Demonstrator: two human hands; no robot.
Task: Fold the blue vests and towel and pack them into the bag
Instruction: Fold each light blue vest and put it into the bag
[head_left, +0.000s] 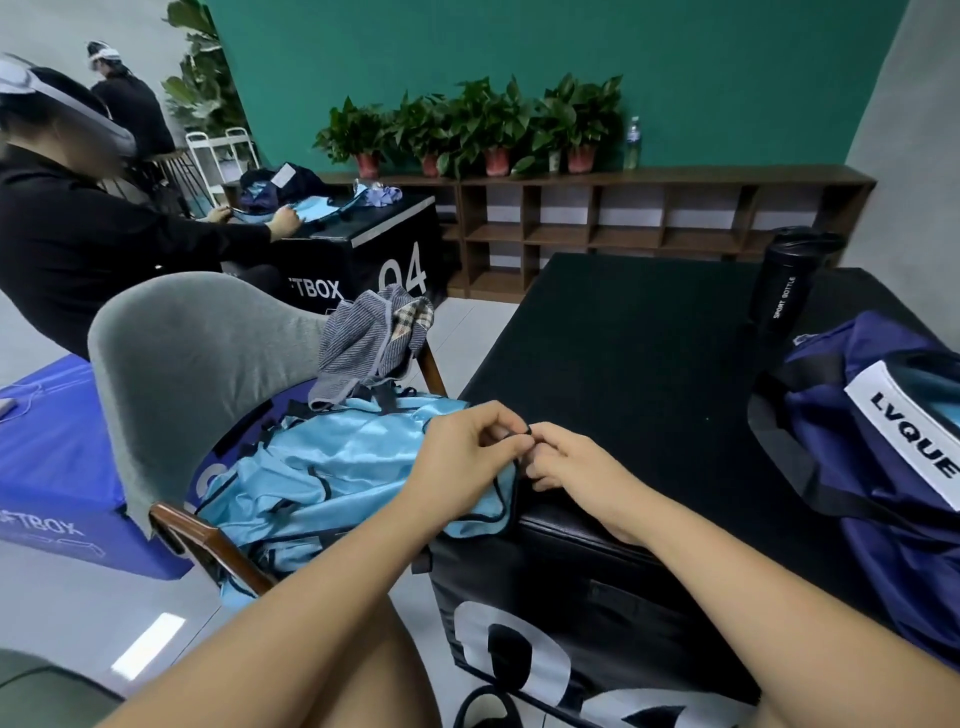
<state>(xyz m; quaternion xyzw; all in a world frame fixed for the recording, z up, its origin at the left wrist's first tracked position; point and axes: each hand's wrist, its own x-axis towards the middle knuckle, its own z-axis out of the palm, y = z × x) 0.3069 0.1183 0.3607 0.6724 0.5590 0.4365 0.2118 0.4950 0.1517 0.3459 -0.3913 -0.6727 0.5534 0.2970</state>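
Teal wall (571, 62) and a row of potted plants (467, 124) are seen at the top of the frame; below them a black surface (649, 364) fills the centre and right. The blue vests (337, 467) are heaped on the seat of a grey chair (182, 353) at centre left; the striped towel (363, 338) is draped over the chair's edge just above them; the navy bag (883, 467) is set on the surface at the right, below a black bottle (779, 286). One corner of the top vest (478, 519) is drawn over the near edge of the surface; its black trim (525, 430) is pinched between the curled fingers (498, 415) of the left hand (462, 457) and those of the right hand (571, 467), the two hands almost touching. The fabric is judged light, limp and glossy, so likely to slide and slump; it is best taken by the bound edges or shoulder seams and spread flat before any fold is made; the towel should be thicker and less slippery.
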